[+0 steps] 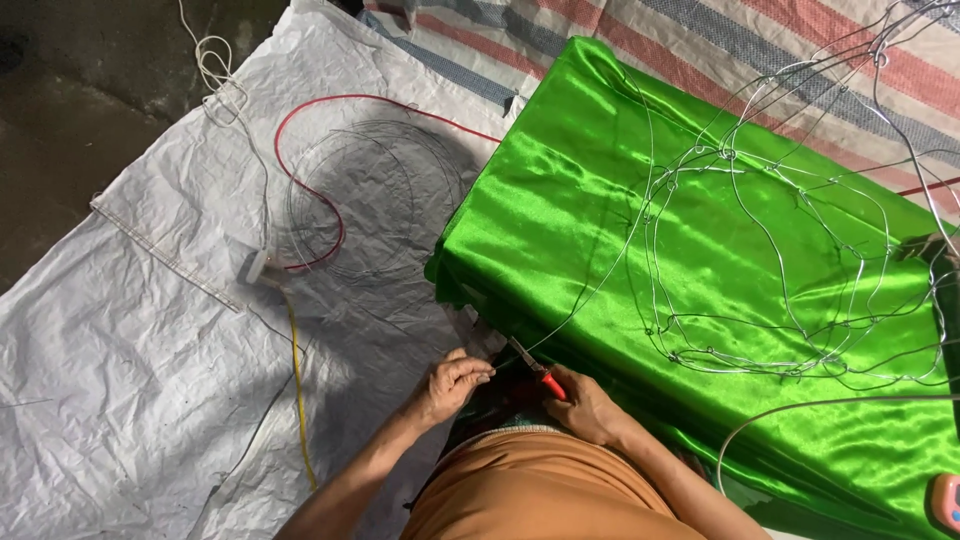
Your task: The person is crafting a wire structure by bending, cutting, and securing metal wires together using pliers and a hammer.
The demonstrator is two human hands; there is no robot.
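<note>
My right hand [585,402] grips red-handled pliers [533,366] whose jaws close on a thin metal wire [590,297]. My left hand [450,385] pinches the near end of that wire just left of the pliers' jaws. The wire runs up and right across a shiny green satin cloth [600,180] to a bent wire frame [790,260] lying on it. Both hands sit at the cloth's near left edge, above my orange garment.
A coil of thin wire [375,195] lies on the white woven sheet [120,370], ringed by a red cable [330,215]. A yellow cable [298,390], a white plug block [257,268] and a clear ruler [165,257] lie left. A striped tarp [640,30] is behind.
</note>
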